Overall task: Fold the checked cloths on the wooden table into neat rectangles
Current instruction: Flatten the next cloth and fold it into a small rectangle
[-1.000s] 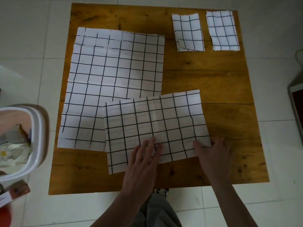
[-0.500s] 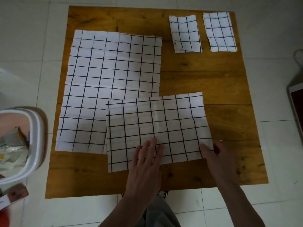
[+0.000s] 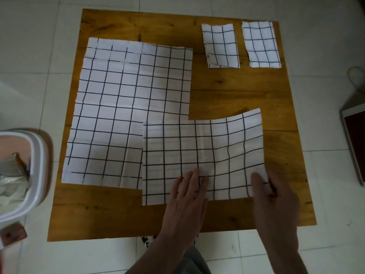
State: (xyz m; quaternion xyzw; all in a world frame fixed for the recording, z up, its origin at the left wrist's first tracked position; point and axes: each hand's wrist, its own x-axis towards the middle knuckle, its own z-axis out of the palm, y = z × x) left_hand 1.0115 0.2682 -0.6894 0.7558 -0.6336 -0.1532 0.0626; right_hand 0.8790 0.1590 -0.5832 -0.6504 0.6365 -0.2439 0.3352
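landmark: square brown wooden desk [image 3: 227, 89] standing on a pale tiled floor [image 3: 316, 36].
work piece: half-folded white cloth with black checks [image 3: 201, 151] at the desk's near edge, its left part overlapping the large cloth.
left hand [image 3: 187, 196]: laid flat, fingers straight, on the cloth's near middle; holds nothing; likely pins the layers so they do not slide.
right hand [image 3: 274, 196]: grip on the cloth's near right corner, thumb on top, fingers hidden beneath; judged ready to lift that side across for the next fold.
large unfolded white checked cloth [image 3: 128, 107]: spread on the desk's left half, awaiting folding.
two small folded checked rectangles [image 3: 221, 46]: at the desk's far right corner, side by side, apart; judged finished.
container: white plastic bin [image 3: 33, 175] left of the desk, on the floor; holds crumpled pale wrappings, not identifiable.
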